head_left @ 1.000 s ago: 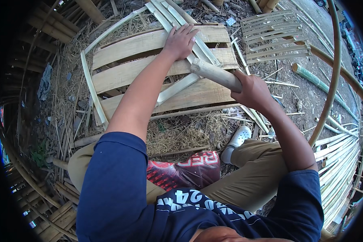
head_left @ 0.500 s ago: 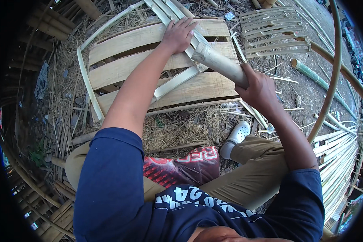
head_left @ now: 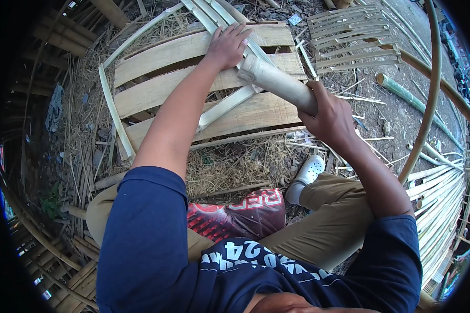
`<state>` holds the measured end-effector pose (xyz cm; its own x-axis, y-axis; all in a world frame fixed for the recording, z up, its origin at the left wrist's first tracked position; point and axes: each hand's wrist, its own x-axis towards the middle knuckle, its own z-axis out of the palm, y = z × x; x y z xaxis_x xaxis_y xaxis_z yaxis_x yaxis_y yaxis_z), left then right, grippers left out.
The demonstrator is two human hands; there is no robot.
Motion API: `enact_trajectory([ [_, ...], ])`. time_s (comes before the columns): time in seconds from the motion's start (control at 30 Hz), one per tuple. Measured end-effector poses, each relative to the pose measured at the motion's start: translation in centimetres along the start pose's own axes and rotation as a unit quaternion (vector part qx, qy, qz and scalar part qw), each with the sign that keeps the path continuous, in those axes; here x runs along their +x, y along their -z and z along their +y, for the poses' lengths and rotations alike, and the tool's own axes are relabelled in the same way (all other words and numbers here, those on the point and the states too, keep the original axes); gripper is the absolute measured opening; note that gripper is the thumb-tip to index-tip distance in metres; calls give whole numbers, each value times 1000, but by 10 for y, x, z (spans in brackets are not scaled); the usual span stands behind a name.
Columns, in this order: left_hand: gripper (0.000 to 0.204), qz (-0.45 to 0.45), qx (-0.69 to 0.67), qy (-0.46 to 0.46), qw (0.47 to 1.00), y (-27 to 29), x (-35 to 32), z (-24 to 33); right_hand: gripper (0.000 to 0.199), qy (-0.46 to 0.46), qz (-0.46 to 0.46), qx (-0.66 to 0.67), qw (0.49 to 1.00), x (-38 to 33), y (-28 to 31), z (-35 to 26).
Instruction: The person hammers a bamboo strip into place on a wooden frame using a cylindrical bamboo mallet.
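With fingers stretched out, my left hand (head_left: pixel 226 48) lies flat on split bamboo strips (head_left: pixel 208 20) that cross the far part of a slatted wooden platform (head_left: pixel 164 99). My right hand (head_left: pixel 329 115) is closed round the near end of a thick, pale bamboo club (head_left: pixel 279 83). The club slants up and left over the platform, its worn far end close to my left fingers and above the strips. Another bamboo strip (head_left: pixel 228 107) runs diagonally across the slats below the club. Whether the club touches the strips cannot be made out.
A bamboo slat rack (head_left: pixel 352 39) lies at the far right, near a green bamboo pole (head_left: pixel 415 101). Curved poles (head_left: pixel 434 78) rise on the right, above a pile of split bamboo (head_left: pixel 438 208). Between my legs is a red printed cloth (head_left: pixel 240 215). Straw covers the ground.
The club's far end has shifted slightly left and down toward me, with my right hand moving a little left. My left hand stays almost in place on the strips.
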<state>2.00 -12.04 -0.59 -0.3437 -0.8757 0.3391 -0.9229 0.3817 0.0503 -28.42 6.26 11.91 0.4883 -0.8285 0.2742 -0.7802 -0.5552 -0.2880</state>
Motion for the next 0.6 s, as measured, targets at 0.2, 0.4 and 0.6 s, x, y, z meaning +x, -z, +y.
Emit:
enact_trajectory([
  [0.2, 51, 5, -7, -7, 1000, -3, 1, 2, 41, -46, -63, -157, 985, 2, 0, -1],
  [0.4, 50, 9, -3, -7, 1000, -1, 3, 6, 31, 20, -36, -163, 986, 0, 0, 13],
  [0.6, 50, 8, -3, -5, 1000, -1, 2, 3, 28, -3, -40, -121, 992, 0, -1, 13],
])
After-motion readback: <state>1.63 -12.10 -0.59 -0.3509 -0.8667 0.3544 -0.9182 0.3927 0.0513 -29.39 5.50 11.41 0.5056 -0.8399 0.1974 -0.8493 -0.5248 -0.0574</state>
